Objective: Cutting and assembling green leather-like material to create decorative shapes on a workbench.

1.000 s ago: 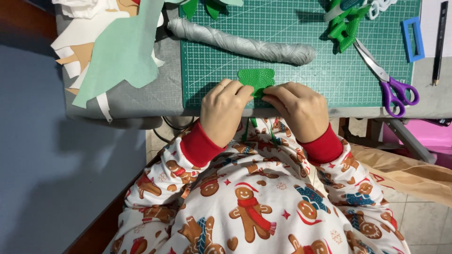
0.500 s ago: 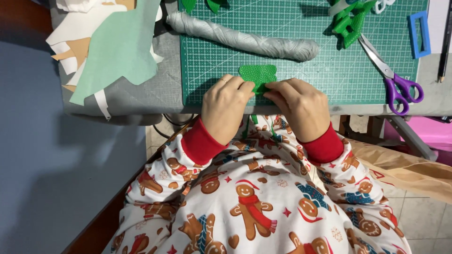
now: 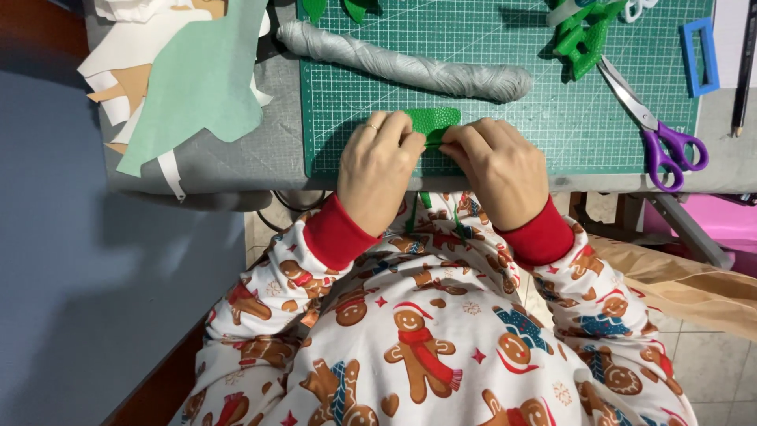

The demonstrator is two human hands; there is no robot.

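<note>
Small textured green leather piece lies at near edge of green cutting mat, pinched by left hand and right hand together; purple-handled scissors lie unused at right. Shaping judged midway.

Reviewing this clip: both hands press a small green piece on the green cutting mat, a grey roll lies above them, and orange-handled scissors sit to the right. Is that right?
Not quite. The head view shows the scissors have purple handles, not orange. The rest holds: the left hand and right hand press a small green piece on the green cutting mat, with the grey roll above them.
</note>
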